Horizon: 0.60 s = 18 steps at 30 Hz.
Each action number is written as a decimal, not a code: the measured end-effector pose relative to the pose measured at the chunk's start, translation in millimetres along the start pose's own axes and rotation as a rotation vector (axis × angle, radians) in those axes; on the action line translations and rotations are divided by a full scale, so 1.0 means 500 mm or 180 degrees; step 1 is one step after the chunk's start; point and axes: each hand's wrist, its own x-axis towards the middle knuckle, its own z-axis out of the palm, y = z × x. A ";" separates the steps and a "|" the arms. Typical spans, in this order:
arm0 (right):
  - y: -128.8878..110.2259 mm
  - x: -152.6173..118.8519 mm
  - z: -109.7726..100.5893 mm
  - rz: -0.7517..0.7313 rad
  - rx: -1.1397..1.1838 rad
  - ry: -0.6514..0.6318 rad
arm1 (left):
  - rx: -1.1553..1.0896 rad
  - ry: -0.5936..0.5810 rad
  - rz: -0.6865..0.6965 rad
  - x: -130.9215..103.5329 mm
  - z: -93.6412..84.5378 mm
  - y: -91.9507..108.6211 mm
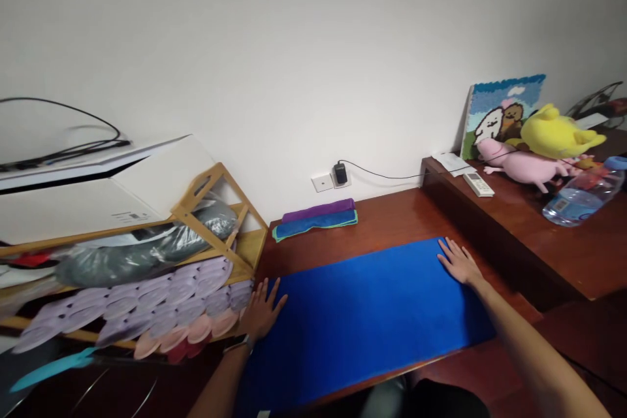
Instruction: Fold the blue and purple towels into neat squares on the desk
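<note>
A blue cloth [362,320] is spread flat over the brown wooden surface in front of me. My left hand [262,310] rests on its left edge, fingers spread, with a watch on the wrist. At the far right corner of the cloth, my right hand [460,261] lies flat with its fingers apart. Neither hand grips anything. Behind the cloth, near the wall, a folded purple cloth [318,209] lies along a folded blue cloth with a green edge [316,225].
A wooden rack [223,209] with lilac and pink padded items [161,300] stands at left. A charger [339,174] is plugged into the wall. The raised brown ledge [582,261] at right holds a remote [479,185], a pink plush [524,166], a yellow plush [558,134] and a bottle [582,199].
</note>
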 end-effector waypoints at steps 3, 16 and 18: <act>-0.001 0.008 -0.020 0.0084 0.0355 -0.0121 | 0.0229 -0.0043 0.0023 0.020 -0.049 0.028; -0.002 0.020 -0.020 -0.0036 0.0679 -0.0051 | -0.1133 0.0147 0.3106 -0.163 -0.032 1.097; 0.004 0.024 -0.015 -0.0104 0.0730 -0.0041 | -0.1197 0.0296 0.3163 -0.177 0.006 1.162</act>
